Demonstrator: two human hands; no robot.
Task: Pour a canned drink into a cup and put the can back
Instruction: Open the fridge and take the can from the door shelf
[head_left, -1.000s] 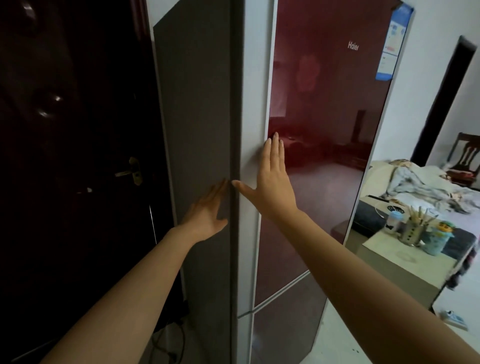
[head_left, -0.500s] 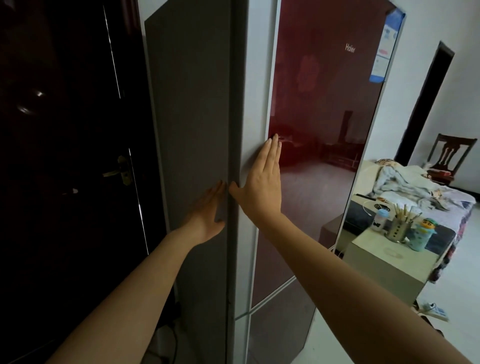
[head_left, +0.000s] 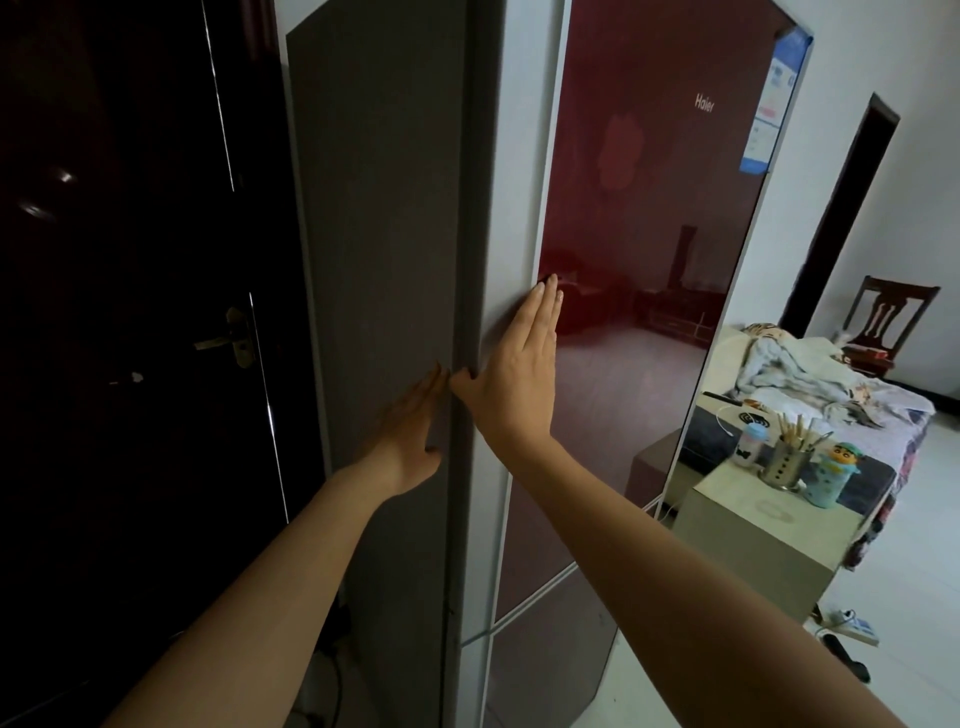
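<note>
Right hand (head_left: 519, 384), fingers straight, pressed flat against the fridge door (head_left: 639, 260) edge; left hand (head_left: 408, 436), fingers extended, flat on the fridge's grey side panel (head_left: 379, 208) just beside it.

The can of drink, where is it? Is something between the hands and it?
No can shows here. The closed fridge door is in the way, if the can is inside. The right hand lies flat on the door's edge, and the left hand lies flat on the fridge's grey side.

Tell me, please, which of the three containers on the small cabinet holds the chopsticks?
The perforated metal holder in the middle; the white bottle to its left is capped, and the teal cartoon-topped bottle is closed.
</note>
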